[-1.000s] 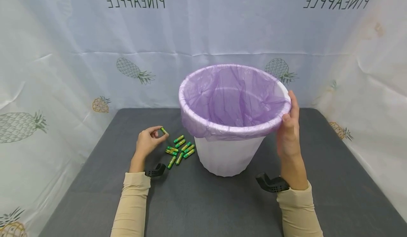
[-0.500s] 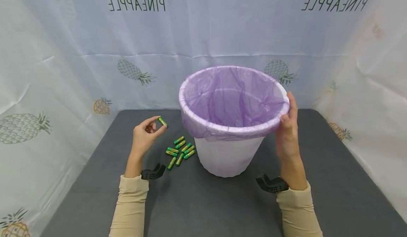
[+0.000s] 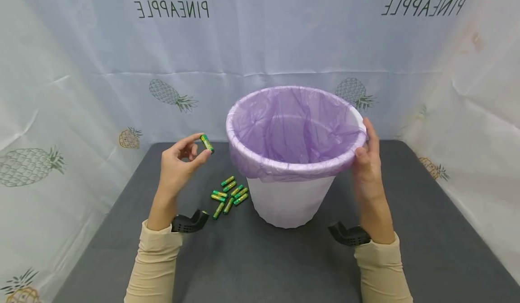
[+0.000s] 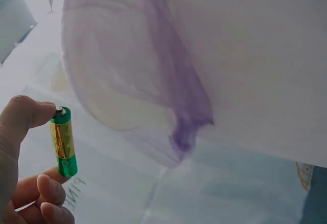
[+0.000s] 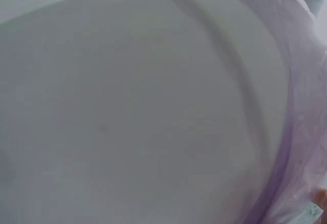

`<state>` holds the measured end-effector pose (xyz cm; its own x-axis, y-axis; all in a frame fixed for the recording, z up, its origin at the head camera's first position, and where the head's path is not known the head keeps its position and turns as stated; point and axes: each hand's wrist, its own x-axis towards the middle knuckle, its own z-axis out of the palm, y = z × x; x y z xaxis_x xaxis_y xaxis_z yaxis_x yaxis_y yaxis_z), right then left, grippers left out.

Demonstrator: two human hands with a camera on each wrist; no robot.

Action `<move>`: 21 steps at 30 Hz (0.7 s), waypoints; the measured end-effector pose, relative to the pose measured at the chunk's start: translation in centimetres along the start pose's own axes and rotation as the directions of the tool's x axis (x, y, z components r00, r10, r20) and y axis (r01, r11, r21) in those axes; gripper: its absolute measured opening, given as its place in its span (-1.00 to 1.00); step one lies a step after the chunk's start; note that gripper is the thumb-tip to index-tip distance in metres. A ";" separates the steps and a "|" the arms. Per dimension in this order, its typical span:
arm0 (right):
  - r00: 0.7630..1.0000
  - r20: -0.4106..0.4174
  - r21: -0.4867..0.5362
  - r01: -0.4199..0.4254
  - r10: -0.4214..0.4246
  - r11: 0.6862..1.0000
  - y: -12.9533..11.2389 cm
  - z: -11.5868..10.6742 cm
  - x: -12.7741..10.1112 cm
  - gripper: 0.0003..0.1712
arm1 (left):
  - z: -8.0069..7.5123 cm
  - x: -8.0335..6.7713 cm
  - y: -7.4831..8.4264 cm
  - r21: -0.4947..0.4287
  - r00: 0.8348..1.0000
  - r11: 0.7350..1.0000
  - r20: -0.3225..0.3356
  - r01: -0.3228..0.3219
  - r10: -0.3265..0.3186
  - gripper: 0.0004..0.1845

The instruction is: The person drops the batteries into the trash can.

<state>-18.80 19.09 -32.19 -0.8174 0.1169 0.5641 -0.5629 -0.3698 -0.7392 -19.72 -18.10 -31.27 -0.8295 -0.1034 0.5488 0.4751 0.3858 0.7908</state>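
Head view shows a dark grey, felt-like tabletop [image 3: 252, 267] enclosed at the back and on both sides by a pale sheet backdrop [image 3: 81, 68] printed with pineapples and the mirrored word PINEAPPLE. Near the middle of the tabletop, towards its back edge, stands a white plastic waste bin [image 3: 290, 199] lined with a translucent purple bag [image 3: 296, 127] folded over the rim. The left hand [image 3: 176, 165] is raised above the left part of the tabletop, level with the bin's rim and just to its left, and pinches a green and yellow cylindrical battery [image 3: 206, 143] between thumb and forefinger; the battery is clear of the surface and close to the bin but not over its opening. In the left wrist view the same battery [image 4: 63, 142] stands nearly upright, held end to end by the fingertips [image 4: 30, 114], with the bag's purple overhang in front of it. A loose cluster of like green and yellow batteries [image 3: 229, 194] lies on the tabletop just beside the bin's left foot. The right hand [image 3: 365, 163] grips the bin's right rim, thumb on the purple lining and fingers curled along the outside. The right wrist view is filled by the bin's white wall at close range.
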 end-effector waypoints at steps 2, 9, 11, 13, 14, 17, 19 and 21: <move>0.999 0.026 -0.072 0.046 -0.045 0.996 -0.3 -0.4 -0.1 -0.17 | -0.1 0.2 0.7 -0.019 0.999 0.999 0.002 -0.041 0.041 -0.60; 0.975 0.078 -0.257 0.223 -0.210 0.940 -1.0 -1.1 0.0 -0.40 | -0.2 1.1 3.0 -0.084 0.987 0.984 0.018 -0.159 0.161 -0.60; 0.972 0.072 -0.268 0.235 -0.224 0.934 -1.0 -1.2 0.1 -0.41 | -0.2 1.4 3.7 -0.108 0.982 0.977 0.028 -0.183 0.187 -0.61; 0.971 0.068 -0.278 0.240 -0.230 0.930 -1.0 -1.2 0.1 -0.41 | 0.0 1.6 4.3 -0.123 0.979 0.973 0.039 -0.196 0.202 -0.61; 0.970 0.067 -0.283 0.242 -0.233 0.928 -0.9 -1.2 0.2 -0.40 | 0.0 1.7 4.5 -0.128 0.978 0.972 0.044 -0.199 0.206 -0.61; 0.969 0.065 -0.300 0.246 -0.237 0.922 -0.8 -1.2 0.1 -0.40 | 0.5 1.9 5.1 -0.133 0.976 0.971 0.059 -0.200 0.209 -0.62; 0.969 0.067 -0.305 0.246 -0.237 0.920 -0.8 -1.1 0.1 -0.39 | 0.9 2.1 5.3 -0.132 0.976 0.971 0.066 -0.199 0.209 -0.62; 0.969 0.072 -0.303 0.246 -0.235 0.921 -0.9 -1.1 0.0 -0.39 | 1.3 2.2 5.4 -0.131 0.976 0.972 0.072 -0.194 0.205 -0.61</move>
<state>-18.44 20.46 -31.96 -0.6510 0.1344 0.7471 -0.7564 -0.0325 -0.6533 -19.33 -15.03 -26.17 -0.7335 0.0438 0.6783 0.6616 0.2750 0.6976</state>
